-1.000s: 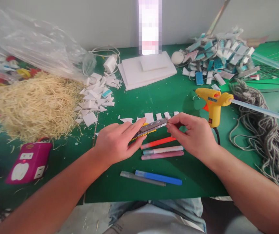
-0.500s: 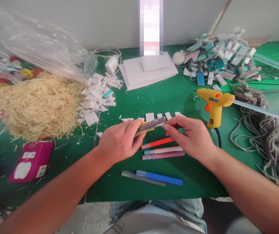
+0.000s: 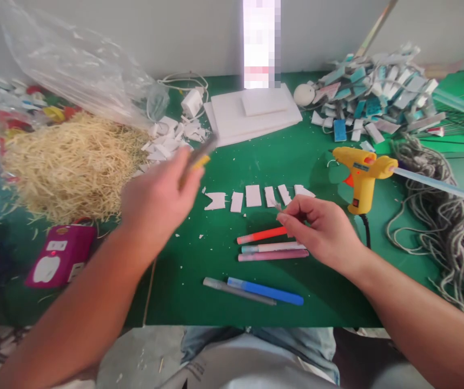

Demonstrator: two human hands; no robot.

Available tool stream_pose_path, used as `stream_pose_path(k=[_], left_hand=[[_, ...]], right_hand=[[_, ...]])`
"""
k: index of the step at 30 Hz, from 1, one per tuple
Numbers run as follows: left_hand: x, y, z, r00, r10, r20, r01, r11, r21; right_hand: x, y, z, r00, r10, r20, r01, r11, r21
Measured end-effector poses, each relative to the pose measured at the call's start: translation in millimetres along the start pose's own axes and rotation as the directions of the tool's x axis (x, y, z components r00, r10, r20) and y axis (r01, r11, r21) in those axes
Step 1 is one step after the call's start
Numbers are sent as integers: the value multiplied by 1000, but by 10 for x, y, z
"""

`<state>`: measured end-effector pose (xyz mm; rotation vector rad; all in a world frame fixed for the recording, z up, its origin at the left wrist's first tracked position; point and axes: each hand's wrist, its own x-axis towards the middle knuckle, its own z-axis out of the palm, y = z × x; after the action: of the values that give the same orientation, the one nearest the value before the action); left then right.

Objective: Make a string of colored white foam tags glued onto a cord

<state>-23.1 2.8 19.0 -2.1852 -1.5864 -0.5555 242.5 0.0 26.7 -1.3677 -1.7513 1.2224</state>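
My left hand (image 3: 159,183), blurred by motion, is wrapped round a yellow-and-grey utility knife (image 3: 203,154), raised over the left middle of the table with its tip toward the stack of white foam sheets (image 3: 252,121). My right hand (image 3: 321,224) is closed in a pinch above the markers. From its fingertips sticks a small thin greyish piece (image 3: 275,205), too small to name surely. Behind it several cut white foam pieces (image 3: 253,195) lie in a row. Under its fingers are an orange-red marker (image 3: 260,235) and two pinkish markers (image 3: 272,255).
Nearer me lie a blue marker (image 3: 266,290) and a grey marker (image 3: 236,292). A yellow glue gun (image 3: 362,173) stands at right beside grey yarn (image 3: 430,200). Left are a straw heap (image 3: 73,167), foam scraps (image 3: 163,143) and a magenta power socket (image 3: 59,256). A foam-block pile (image 3: 378,97) sits behind.
My left hand has swung up and left with the utility knife, away from my right hand. The right hand stays nearly in place, still pinched. The row of foam pieces is uncovered. The view shifted slightly.
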Motion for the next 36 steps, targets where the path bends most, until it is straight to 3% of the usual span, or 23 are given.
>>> stream_pose_path(k=[2,6,8,10,12,14,17,20,30,33,36], left_hand=[[9,-103,22,995,-98,17,98,995,-26],[-27,-113,187,998,-47,36,49,996,-71],[-32,-62,239,995,-53,86,67,984,-165],[-23,17,213,981,-109,159,159,926,-344],[-11,138,115,946,-204,252,314,772,-553],[0,297,-7,882,-316,351,471,542,-696],[12,527,-128,808,-270,524,586,265,-766],[18,643,-139,786,-201,584,614,146,-776],[11,587,-97,843,-247,478,537,314,-783],[91,365,-80,816,-360,452,572,386,-724],[212,-32,-20,731,-620,285,655,520,-548]], right_hand=[[10,27,6,999,4,-34,-3,1000,30],[56,75,12,992,26,-127,-12,994,109],[68,89,23,990,40,-138,-21,990,141],[66,95,43,991,37,-130,-13,984,177],[56,97,71,994,20,-109,4,977,215],[43,99,104,998,7,-69,10,969,247],[24,101,146,1000,-14,21,8,961,277],[13,105,170,996,-40,84,16,961,275],[11,111,197,995,-74,63,57,970,238],[14,129,195,993,-109,-53,117,969,218],[20,142,175,945,-215,-247,250,960,124]])
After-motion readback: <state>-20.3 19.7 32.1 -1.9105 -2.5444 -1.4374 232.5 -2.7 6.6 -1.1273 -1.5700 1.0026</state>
